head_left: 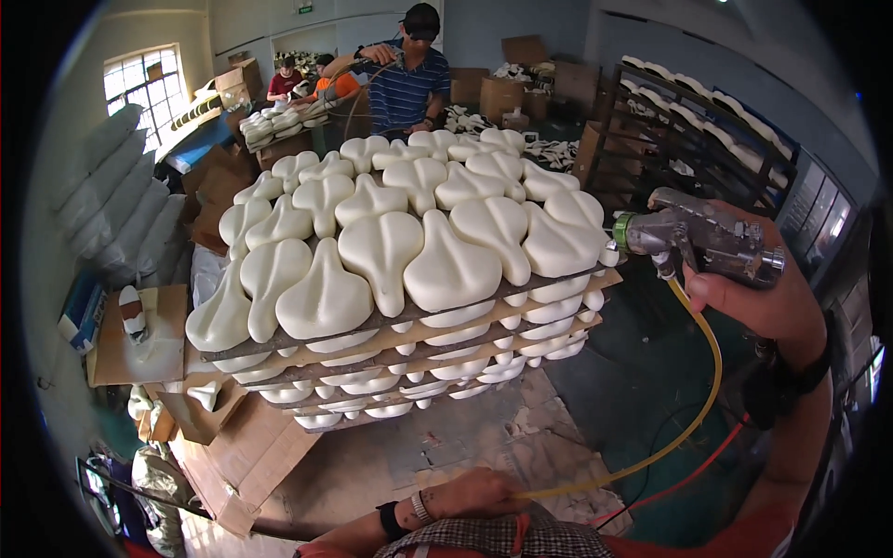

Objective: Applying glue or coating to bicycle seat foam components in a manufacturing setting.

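Observation:
My right hand (767, 302) is wrapped round a metal spray gun (712, 237) with a green ring near its nozzle. Its tip points left at the nearest corner of the top layer of white bicycle saddle pads (456, 265). A yellow hose (714, 377) hangs from the gun and curves down to my left hand (479, 493), which is closed on it near the lower edge. The saddle pads lie close together on a board, above several more layers of pads and boards (372, 352). I cannot see spray leaving the nozzle.
Across the stack, a person in a striped shirt (407, 88) holds up another hose-fed tool. Two more people work at the back left. A rack of pads (698, 121) stands at right; flattened cardboard (233, 446) covers floor at left. A red hose (670, 488) trails near me.

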`<action>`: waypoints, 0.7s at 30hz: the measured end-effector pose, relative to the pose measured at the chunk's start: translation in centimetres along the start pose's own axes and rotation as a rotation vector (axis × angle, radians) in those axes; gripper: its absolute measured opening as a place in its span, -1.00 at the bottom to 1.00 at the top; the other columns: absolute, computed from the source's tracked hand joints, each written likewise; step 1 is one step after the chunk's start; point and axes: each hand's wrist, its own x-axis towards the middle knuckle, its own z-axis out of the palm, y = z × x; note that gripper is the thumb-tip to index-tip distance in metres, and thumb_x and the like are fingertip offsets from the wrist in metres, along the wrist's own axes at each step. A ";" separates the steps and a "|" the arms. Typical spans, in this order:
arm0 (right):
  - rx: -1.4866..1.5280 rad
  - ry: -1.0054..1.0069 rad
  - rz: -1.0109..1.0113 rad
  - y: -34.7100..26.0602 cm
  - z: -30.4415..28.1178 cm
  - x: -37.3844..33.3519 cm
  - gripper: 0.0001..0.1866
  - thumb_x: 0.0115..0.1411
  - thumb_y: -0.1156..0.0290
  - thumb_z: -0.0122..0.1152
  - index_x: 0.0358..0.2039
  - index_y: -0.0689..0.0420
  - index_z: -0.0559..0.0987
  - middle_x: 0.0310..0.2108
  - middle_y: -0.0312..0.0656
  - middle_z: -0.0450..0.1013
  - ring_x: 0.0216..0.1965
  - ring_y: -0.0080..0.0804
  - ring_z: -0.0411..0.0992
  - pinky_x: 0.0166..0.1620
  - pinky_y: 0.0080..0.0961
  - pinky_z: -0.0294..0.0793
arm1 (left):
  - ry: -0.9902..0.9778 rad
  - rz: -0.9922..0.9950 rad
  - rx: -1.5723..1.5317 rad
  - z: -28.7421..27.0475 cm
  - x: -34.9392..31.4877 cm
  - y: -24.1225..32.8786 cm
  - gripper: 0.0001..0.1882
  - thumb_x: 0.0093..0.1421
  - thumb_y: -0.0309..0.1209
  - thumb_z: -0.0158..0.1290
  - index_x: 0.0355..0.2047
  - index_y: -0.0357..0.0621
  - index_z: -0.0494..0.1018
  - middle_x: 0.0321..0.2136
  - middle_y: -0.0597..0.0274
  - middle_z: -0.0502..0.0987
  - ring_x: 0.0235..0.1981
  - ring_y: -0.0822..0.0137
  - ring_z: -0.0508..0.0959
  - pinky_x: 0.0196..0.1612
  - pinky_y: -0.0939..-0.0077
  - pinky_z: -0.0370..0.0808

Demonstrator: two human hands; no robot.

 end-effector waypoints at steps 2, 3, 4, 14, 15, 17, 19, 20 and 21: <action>0.060 -0.064 -0.038 -0.6 -0.1 -0.5 -0.46 -0.05 0.51 0.22 0.02 0.29 0.38 -0.44 -0.30 0.46 -0.48 -0.65 0.40 -0.39 -0.70 0.40 | -0.005 0.039 -0.003 -0.1 0.2 0.3 -0.74 0.15 -0.21 0.04 -0.46 -0.17 0.43 -0.64 0.00 0.44 -0.54 -0.03 0.48 -0.49 0.18 0.39; 0.070 -0.139 -0.025 -1.0 -0.4 -0.9 -0.46 -0.06 0.52 0.22 0.01 0.29 0.39 -0.42 -0.27 0.48 -0.49 -0.63 0.41 -0.38 -0.69 0.40 | 0.013 0.034 -0.016 -0.4 0.2 0.4 -0.74 0.15 -0.21 0.04 -0.46 -0.17 0.43 -0.64 0.00 0.44 -0.54 -0.03 0.48 -0.49 0.18 0.39; -0.011 -0.188 -0.076 -1.0 -0.6 -1.1 -0.45 -0.07 0.52 0.22 0.01 0.29 0.39 -0.39 -0.25 0.50 -0.47 -0.60 0.42 -0.35 -0.66 0.40 | -0.011 0.020 -0.012 -0.7 0.3 0.4 -0.74 0.16 -0.21 0.03 -0.45 -0.17 0.43 -0.63 0.01 0.44 -0.54 -0.03 0.48 -0.49 0.18 0.39; 0.082 -0.345 -0.123 3.4 -5.2 1.2 -0.43 -0.11 0.53 0.23 0.00 0.34 0.39 -0.44 -0.25 0.48 -0.45 -0.62 0.41 -0.37 -0.69 0.35 | -0.033 -0.081 0.068 -0.9 6.6 -1.0 -0.78 0.16 -0.23 0.01 -0.40 -0.14 0.43 -0.56 0.00 0.48 -0.50 -0.07 0.48 -0.43 0.18 0.42; 0.041 -0.348 -0.125 4.1 -5.9 1.9 -0.44 -0.10 0.53 0.23 0.00 0.34 0.39 -0.44 -0.26 0.48 -0.45 -0.62 0.41 -0.37 -0.70 0.35 | -0.021 -0.100 0.028 -0.7 7.7 -1.3 -0.78 0.16 -0.23 0.01 -0.40 -0.14 0.43 -0.56 0.00 0.48 -0.50 -0.07 0.48 -0.43 0.18 0.42; 0.037 -0.293 -0.066 5.9 -7.6 3.4 -0.46 -0.08 0.54 0.22 0.00 0.31 0.40 -0.44 -0.27 0.47 -0.46 -0.64 0.41 -0.37 -0.71 0.35 | 0.069 -0.038 -0.045 -0.3 10.1 -1.7 -0.78 0.16 -0.24 0.02 -0.39 -0.16 0.42 -0.52 -0.03 0.48 -0.47 -0.06 0.49 -0.41 0.18 0.43; 0.028 -0.191 -0.095 8.6 -9.5 5.4 -0.48 -0.03 0.56 0.21 0.01 0.29 0.38 -0.43 -0.30 0.46 -0.48 -0.65 0.39 -0.36 -0.71 0.37 | 0.083 -0.052 -0.040 0.0 12.8 -2.1 -0.78 0.16 -0.25 0.02 -0.39 -0.17 0.41 -0.52 -0.03 0.47 -0.47 -0.06 0.48 -0.42 0.18 0.42; 0.052 -0.173 -0.097 10.0 -10.6 6.5 -0.48 -0.02 0.56 0.22 0.01 0.28 0.37 -0.42 -0.31 0.46 -0.49 -0.65 0.39 -0.36 -0.70 0.39 | 0.094 -0.037 -0.039 0.2 14.2 -2.1 -0.77 0.17 -0.26 0.02 -0.38 -0.19 0.41 -0.53 -0.04 0.46 -0.48 -0.05 0.47 -0.42 0.18 0.41; 0.064 -0.083 -0.180 11.6 -11.3 7.7 -0.48 -0.03 0.56 0.25 0.00 0.28 0.37 -0.43 -0.31 0.46 -0.49 -0.65 0.40 -0.36 -0.68 0.41 | 0.100 -0.046 -0.035 0.3 15.6 -2.1 -0.77 0.17 -0.26 0.02 -0.38 -0.19 0.41 -0.53 -0.04 0.46 -0.48 -0.05 0.47 -0.42 0.18 0.41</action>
